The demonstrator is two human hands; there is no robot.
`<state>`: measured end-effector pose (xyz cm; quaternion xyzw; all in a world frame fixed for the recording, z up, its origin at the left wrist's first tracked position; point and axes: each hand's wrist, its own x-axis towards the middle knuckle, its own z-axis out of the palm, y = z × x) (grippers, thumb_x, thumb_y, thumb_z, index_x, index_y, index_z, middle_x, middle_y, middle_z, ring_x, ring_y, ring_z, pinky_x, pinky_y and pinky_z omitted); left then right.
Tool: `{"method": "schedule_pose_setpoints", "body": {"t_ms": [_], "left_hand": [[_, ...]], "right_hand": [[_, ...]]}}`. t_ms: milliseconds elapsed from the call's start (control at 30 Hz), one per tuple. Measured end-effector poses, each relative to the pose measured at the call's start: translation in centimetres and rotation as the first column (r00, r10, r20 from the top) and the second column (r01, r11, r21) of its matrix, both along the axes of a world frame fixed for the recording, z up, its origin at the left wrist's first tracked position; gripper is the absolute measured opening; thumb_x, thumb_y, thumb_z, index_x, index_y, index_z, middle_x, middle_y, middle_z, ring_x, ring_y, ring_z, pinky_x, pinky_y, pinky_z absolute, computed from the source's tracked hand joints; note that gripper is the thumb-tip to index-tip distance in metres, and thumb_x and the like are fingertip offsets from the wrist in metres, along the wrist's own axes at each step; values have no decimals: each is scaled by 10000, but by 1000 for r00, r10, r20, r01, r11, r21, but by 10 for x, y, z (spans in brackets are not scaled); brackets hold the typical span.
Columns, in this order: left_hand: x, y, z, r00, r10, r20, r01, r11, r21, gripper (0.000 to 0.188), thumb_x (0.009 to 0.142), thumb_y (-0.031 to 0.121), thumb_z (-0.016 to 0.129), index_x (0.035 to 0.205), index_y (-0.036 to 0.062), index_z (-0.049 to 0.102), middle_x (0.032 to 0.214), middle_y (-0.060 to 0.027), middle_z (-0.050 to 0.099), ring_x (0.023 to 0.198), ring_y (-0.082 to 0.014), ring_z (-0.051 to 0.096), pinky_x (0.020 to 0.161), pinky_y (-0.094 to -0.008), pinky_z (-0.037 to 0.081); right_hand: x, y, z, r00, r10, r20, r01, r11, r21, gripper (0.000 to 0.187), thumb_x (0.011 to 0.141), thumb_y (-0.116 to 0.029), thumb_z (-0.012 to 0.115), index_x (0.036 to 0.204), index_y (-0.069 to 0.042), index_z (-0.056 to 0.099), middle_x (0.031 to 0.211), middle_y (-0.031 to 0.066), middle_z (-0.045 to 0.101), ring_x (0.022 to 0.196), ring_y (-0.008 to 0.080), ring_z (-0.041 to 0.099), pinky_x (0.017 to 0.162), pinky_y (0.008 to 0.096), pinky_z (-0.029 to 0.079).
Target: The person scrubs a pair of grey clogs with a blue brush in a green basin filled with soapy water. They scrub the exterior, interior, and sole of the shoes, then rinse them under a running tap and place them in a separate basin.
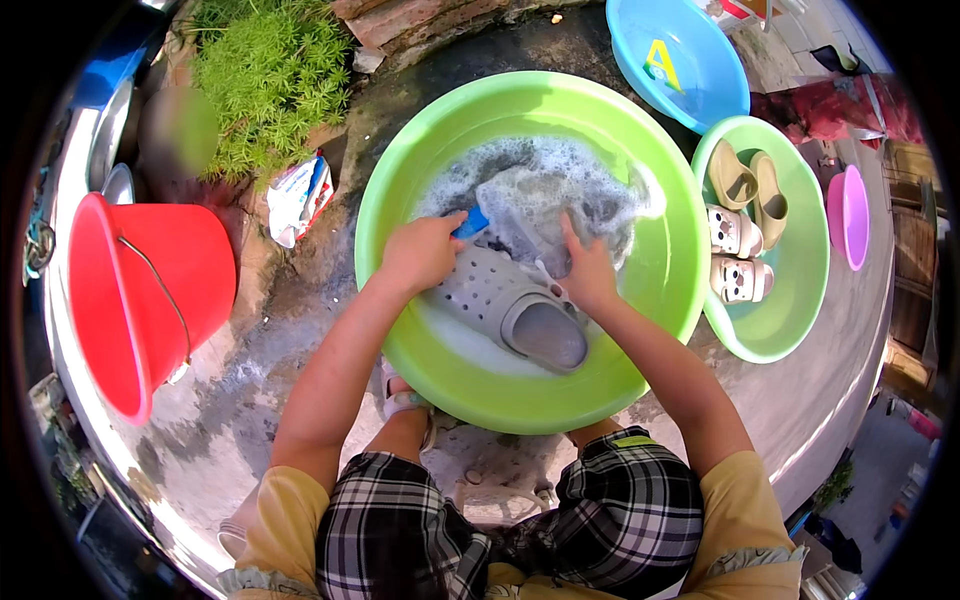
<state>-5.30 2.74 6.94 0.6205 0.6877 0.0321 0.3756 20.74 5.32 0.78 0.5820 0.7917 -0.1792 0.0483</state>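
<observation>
A wide lime-green basin (385, 330) holds foamy water. In it a grey perforated clog (480, 290) lies with its heel end toward me. My left hand (420, 254) is closed round a blue handle (471, 222), which looks like a brush's; its far end is lost in the foam. Against the clog's right side rests my right hand (590, 272), thumb and forefinger apart, the other fingers bent out of sight; it appears to grip the clog. A second grey shape (522, 228), perhaps another clog, shows among the suds (560, 160) beyond both hands.
A red bucket (190, 290) lies tipped at the left, near a white-and-red packet (298, 200) and a green plant (265, 80). On the right, a pale green basin (790, 300) holds olive clogs (768, 195) and pale decorated clogs (738, 279). A blue basin (690, 50) stands beyond.
</observation>
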Motion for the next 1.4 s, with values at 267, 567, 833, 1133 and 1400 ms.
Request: {"method": "schedule_pose_setpoints", "body": {"t_ms": [267, 567, 833, 1133, 1400], "left_hand": [[7, -4, -6, 974, 202, 103, -212, 973, 95, 434, 813, 208, 597, 1238, 183, 512, 969, -178, 612, 897, -348, 579, 797, -390, 456], [1, -4, -10, 832, 367, 416, -464, 872, 158, 448, 812, 205, 597, 1247, 160, 501, 1020, -204, 601, 916, -346, 586, 799, -384, 453], [-2, -6, -21, 835, 335, 437, -456, 865, 208, 449, 810, 196, 596, 1246, 147, 501, 1071, -196, 592, 965, -337, 580, 842, -368, 445], [-4, -10, -12, 819, 317, 478, -445, 877, 180, 458, 806, 177, 598, 1250, 130, 496, 1041, -221, 593, 938, -340, 589, 835, -357, 446], [-4, -13, -17, 819, 308, 484, -449, 869, 207, 453, 811, 182, 598, 1250, 133, 498, 1002, -228, 601, 914, -328, 601, 823, -351, 449]], "right_hand": [[-15, 37, 19, 794, -240, -558, 71, 949, -307, 1096, 486, -187, 762, 1418, -174, 187, 1304, 245, 385, 1183, 342, 421, 962, 394, 367], [-1, 55, 119, 345, -384, -856, -44, 905, -424, 1155, 506, 9, 747, 1429, -147, 69, 1324, 112, 365, 1218, 237, 382, 1019, 384, 314], [8, 76, 185, 208, -424, -882, -93, 889, -449, 877, 556, 45, 706, 1312, -30, 269, 1240, 100, 428, 1163, 230, 425, 986, 355, 337], [14, 78, 193, -36, -534, -845, -207, 831, -516, 718, 654, -32, 567, 1317, -12, 294, 1223, 127, 482, 1102, 269, 498, 960, 367, 397], [33, 91, 168, -384, -587, -713, -206, 807, -554, 709, 657, -304, 646, 1265, -23, 416, 1229, 188, 484, 1094, 328, 498, 935, 443, 419]]}}
